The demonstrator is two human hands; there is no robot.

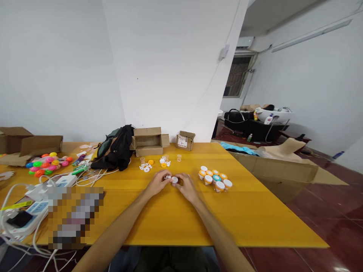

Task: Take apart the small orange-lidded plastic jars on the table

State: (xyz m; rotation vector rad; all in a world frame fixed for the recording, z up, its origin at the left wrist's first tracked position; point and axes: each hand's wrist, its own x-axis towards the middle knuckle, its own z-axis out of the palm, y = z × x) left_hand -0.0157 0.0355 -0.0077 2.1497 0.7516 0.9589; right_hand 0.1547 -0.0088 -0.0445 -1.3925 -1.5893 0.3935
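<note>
1 small whitish piece [168, 176] sits pinched in the left hand [159, 182]; 1 white round piece [175, 180], just beside it over the table [170, 224], is gripped by the right hand [186, 186]. We judge that slack fingertips could drop either.

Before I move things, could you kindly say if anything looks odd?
Mainly the white cables at the left of the table: they tangle around the power strip and droop past the front edge, which looks untidy. Nothing else clearly stands out.
</note>
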